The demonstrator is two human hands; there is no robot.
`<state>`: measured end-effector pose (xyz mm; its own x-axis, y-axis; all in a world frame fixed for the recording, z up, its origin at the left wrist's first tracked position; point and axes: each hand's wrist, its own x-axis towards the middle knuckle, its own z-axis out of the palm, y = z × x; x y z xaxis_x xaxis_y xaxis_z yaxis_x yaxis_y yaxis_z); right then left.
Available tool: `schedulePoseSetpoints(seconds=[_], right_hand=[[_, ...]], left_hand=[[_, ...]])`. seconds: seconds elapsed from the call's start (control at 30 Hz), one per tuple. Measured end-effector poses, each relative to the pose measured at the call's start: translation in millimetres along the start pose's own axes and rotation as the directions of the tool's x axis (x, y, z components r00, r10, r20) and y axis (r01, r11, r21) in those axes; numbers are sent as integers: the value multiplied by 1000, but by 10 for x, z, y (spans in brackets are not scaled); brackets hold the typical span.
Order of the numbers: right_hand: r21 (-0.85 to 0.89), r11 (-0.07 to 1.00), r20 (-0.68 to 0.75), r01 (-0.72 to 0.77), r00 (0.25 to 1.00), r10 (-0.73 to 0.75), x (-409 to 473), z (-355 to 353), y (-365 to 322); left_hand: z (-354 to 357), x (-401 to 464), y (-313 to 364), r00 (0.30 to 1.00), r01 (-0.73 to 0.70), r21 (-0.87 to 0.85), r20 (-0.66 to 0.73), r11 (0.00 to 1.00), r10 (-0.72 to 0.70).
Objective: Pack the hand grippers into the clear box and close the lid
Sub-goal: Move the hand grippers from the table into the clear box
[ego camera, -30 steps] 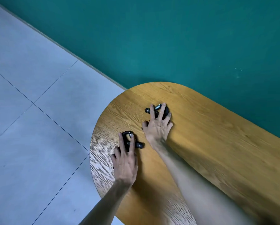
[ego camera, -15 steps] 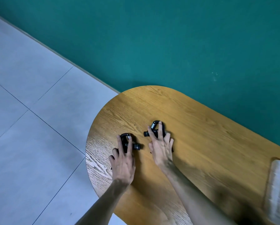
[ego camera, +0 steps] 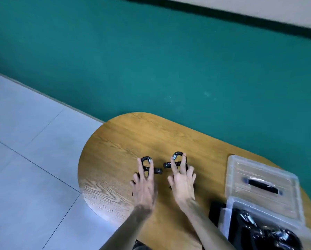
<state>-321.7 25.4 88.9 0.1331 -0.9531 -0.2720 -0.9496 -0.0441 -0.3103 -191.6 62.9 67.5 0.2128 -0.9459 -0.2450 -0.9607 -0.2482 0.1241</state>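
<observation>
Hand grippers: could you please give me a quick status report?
Left hand on one hand gripper, right hand on another, both on table. Clear box open, lid behind. Path clear.

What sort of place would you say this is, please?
Probably a plain indoor room set up for a packing task: a wooden table against a teal wall, on a grey tiled floor.

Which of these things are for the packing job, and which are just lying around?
For the job:
- hand gripper under the left hand
- hand gripper under the right hand
- clear box, with dark grippers already inside
- lid, lying open

Just there:
- wooden table
- green wall
- tiled floor
</observation>
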Motion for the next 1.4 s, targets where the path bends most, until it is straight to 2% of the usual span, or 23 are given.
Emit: schedulePoseSetpoints(seconds=[0.07,0.3,0.43,0.6,0.73,0.9,1.0,1.1,1.4], right_hand=[[18,999,-80,-32,996,34,-288,-185,244],[119,989,-198,-88,974,110,-1246,-787,820],[148,981,-241,-126,957,159,-1752,-968,1198],[155,961,-305,-230,914,268,-2221,-1015,1792],[193,924,-354,-332,854,380,-2462,-942,2292],[153,901,-290,-406,853,434,-2651,-718,2790],[140,904,-244,-404,871,427,-2629,-561,2956],[133,902,-206,-411,879,431,-2571,-426,3048],[162,908,-124,-387,905,408,-2391,-280,3269]], left_hand=[[-130,-278,258,1000,-10,-41,-7,999,10],[-276,-1177,1251,990,-83,-99,-121,992,70],[-325,-1597,1752,985,-171,-193,-36,966,167],[-299,-1975,2183,970,-241,-137,-72,961,233],[-164,-2080,2477,956,-294,-111,-21,949,294],[120,-2107,2666,940,-329,-121,55,936,338],[297,-2119,2726,935,-350,-76,30,934,353],[404,-2113,2757,932,-345,-42,102,938,347],[689,-1921,2838,937,-314,34,174,949,303]])
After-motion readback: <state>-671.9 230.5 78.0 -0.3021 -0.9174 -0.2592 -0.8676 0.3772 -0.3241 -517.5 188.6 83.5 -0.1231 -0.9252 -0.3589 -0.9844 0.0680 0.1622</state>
